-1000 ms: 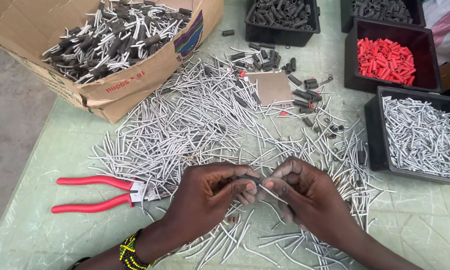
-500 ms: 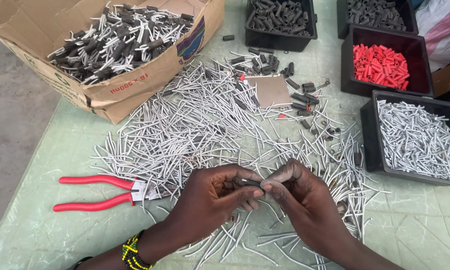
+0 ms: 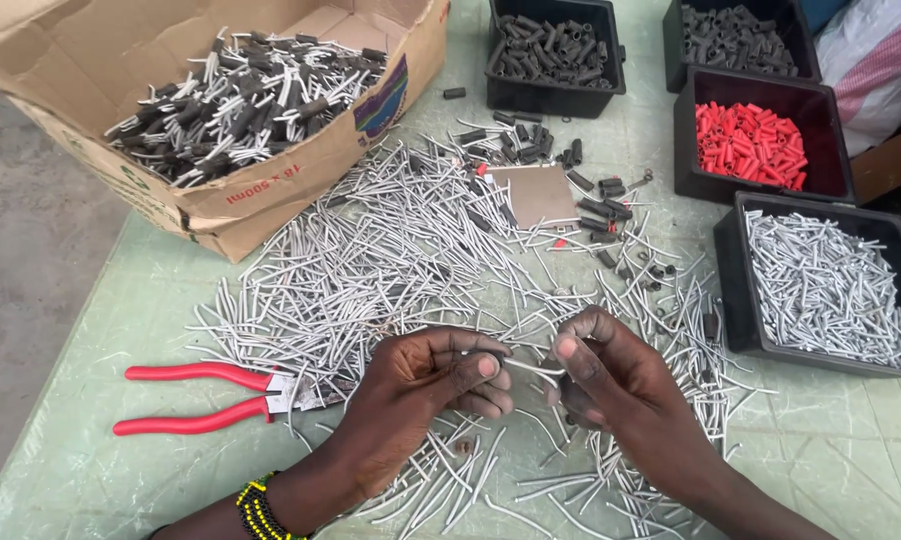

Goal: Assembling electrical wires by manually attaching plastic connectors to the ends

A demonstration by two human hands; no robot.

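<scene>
My left hand and my right hand meet over the pale green table, near its front. Between their fingertips they pinch one thin grey wire piece; a small dark sleeve seems to sit at its left end, under my left thumb. A wide heap of loose grey wire pieces spreads under and beyond both hands. My left wrist wears a yellow and black bead bracelet.
Red-handled pliers lie left of my left hand. A cardboard box of sleeved wires stands at the back left. Black bins hold dark sleeves, red sleeves and grey wires. Loose dark sleeves and a brown card lie mid-table.
My hands have drawn slightly apart, showing the wire piece between them. The view has shifted a little; the pliers and bins have not moved.
</scene>
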